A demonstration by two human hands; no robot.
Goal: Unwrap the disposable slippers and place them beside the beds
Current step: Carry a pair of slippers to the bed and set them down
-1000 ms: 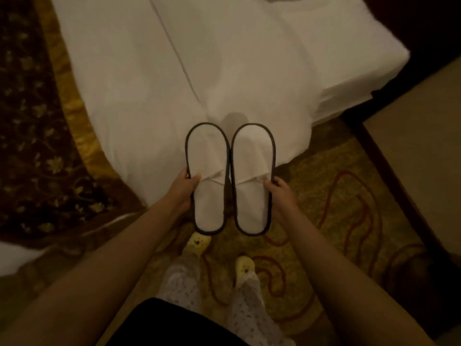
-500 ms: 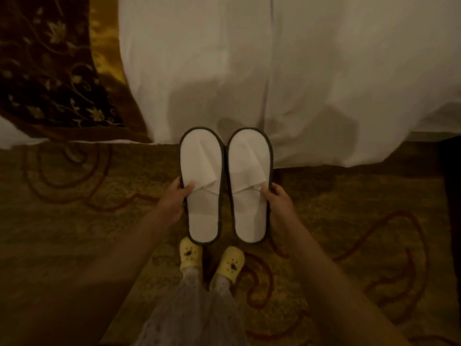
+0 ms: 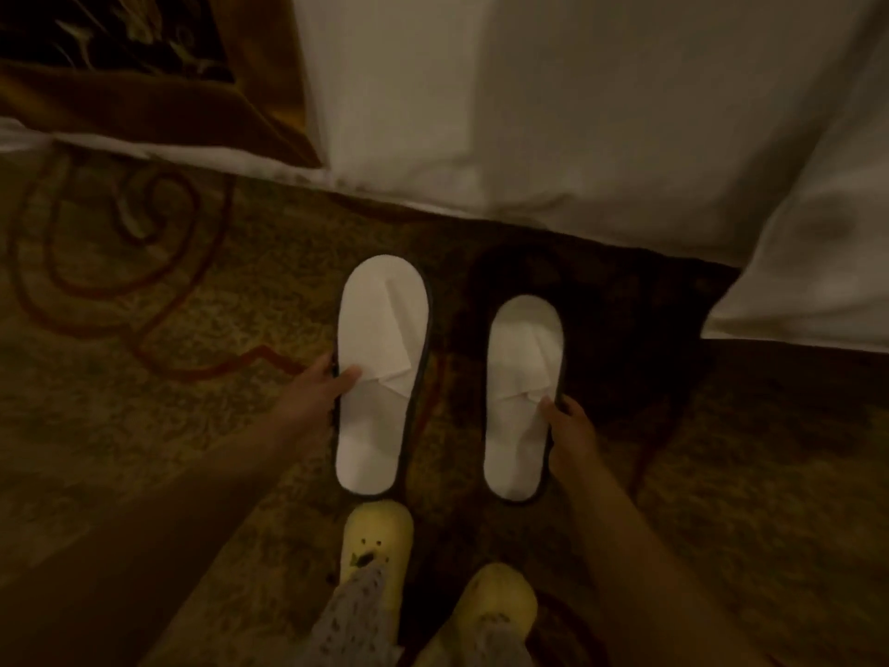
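Two white disposable slippers with dark rims are low over the patterned carpet, toes toward the bed. My left hand [image 3: 315, 394] grips the left slipper [image 3: 377, 373] at its outer edge, thumb on the folded strap. My right hand [image 3: 567, 428] holds the right slipper [image 3: 522, 402] at its outer edge by the strap. A gap of carpet separates the pair. The white bed sheet [image 3: 553, 103] hangs down just beyond the toes. Whether the soles touch the carpet I cannot tell.
My feet in yellow clogs [image 3: 377, 541] stand just behind the slippers' heels. A dark floral bed runner with a gold border [image 3: 144, 65] drapes at upper left. A white pillow or bedding corner [image 3: 813, 262] juts in at right. The carpet [image 3: 144, 353] spreads on both sides.
I have bent down: the slippers dropped from in front of the bed to just over the carpet, and they moved apart from side by side to a clear gap.
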